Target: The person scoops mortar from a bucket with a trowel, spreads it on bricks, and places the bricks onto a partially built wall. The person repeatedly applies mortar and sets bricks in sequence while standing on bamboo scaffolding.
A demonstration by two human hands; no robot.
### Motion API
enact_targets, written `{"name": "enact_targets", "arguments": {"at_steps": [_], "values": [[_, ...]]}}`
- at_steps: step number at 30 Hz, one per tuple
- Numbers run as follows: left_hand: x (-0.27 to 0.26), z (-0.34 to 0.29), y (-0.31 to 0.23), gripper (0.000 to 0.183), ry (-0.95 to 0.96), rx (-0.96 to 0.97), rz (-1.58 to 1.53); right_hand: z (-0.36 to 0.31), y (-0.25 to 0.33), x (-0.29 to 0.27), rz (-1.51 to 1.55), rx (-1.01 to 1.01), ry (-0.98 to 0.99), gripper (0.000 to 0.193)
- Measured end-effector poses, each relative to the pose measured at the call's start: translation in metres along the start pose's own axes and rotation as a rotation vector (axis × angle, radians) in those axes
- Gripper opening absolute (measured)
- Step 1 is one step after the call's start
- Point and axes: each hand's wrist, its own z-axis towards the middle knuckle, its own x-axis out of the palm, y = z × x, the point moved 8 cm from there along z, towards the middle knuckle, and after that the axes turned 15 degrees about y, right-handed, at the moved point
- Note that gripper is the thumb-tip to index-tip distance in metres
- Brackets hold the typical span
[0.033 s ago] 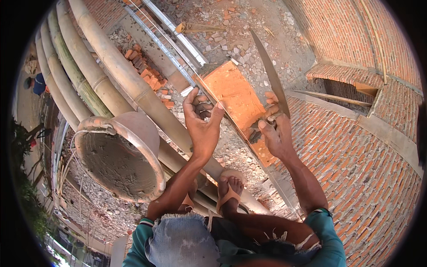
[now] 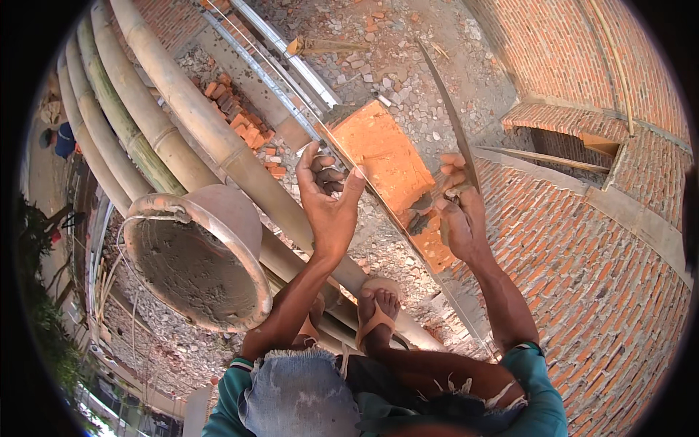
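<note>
My right hand (image 2: 462, 218) grips a trowel, its long, pointed grey blade (image 2: 453, 109) tilted up nearly edge-on. Below this hand, orange bricks (image 2: 382, 156) lie end to end along the top of a narrow wall, with dark wet mortar (image 2: 421, 207) at the joint between them. Along the bricks' left edge runs a taut string (image 2: 397, 221). My left hand (image 2: 331, 211) hovers palm up beside that edge, fingers half curled and apart, holding nothing I can see; its thumb tip is close to the string. A bucket of grey mortar (image 2: 196, 269) tilts left of my left forearm.
Thick bamboo poles (image 2: 175, 80) run past on the left, and my sandalled foot (image 2: 377, 313) rests on one. Far below are a brick pile (image 2: 240, 113) and rubble ground (image 2: 408, 80). A brick wall (image 2: 568, 291) stands on the right. Another person (image 2: 60, 140) is far left.
The trowel blade has turned more edge-on and shifted slightly right with my right hand. My left hand has moved very slightly left.
</note>
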Motion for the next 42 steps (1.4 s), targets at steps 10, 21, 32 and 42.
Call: {"name": "enact_targets", "arguments": {"at_steps": [10, 21, 32, 42], "values": [[0.011, 0.021, 0.0, 0.086, 0.219, -0.045, -0.1, -0.049, 0.031, -0.019, -0.409, 0.299, 0.128, 0.039], [0.022, 0.002, 0.013, 0.069, 0.151, -0.151, -0.257, -0.073, 0.031, -0.025, -0.401, 0.459, 0.089, 0.039], [0.026, -0.001, 0.022, 0.053, 0.193, -0.17, -0.189, -0.047, 0.035, -0.004, -0.402, 0.27, 0.174, 0.039], [0.027, -0.003, 0.022, 0.052, 0.185, -0.186, -0.209, -0.037, 0.034, -0.001, -0.36, 0.243, 0.178, 0.042]]}}
